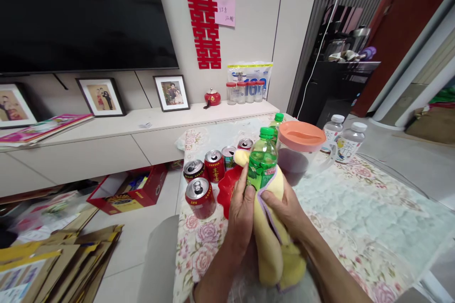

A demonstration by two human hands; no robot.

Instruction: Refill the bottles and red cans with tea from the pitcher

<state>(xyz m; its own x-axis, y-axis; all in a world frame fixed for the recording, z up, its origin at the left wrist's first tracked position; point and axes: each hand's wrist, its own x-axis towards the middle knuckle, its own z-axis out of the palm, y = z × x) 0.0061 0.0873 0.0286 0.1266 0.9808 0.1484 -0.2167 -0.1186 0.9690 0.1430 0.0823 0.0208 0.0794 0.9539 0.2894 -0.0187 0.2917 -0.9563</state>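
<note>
My left hand (241, 210) is wrapped round the lower part of a green plastic bottle (262, 158) with a green cap, held upright over the table. My right hand (286, 208) presses a yellow cloth (273, 246) against the bottle's right side; the cloth hangs down between my wrists. A red dish (227, 188) lies just behind my left hand. Several red drink cans (201, 194) stand to the left of it. A second green bottle (277, 120) stands behind, partly hidden.
A clear jug with an orange lid (301, 136) stands right of the bottle, two white-capped bottles (350, 139) beyond it. The flowered tablecloth (355, 208) covers the table. A TV shelf with framed photos (171, 93) and jars runs along the wall. Cardboard (53, 260) lies on the floor at left.
</note>
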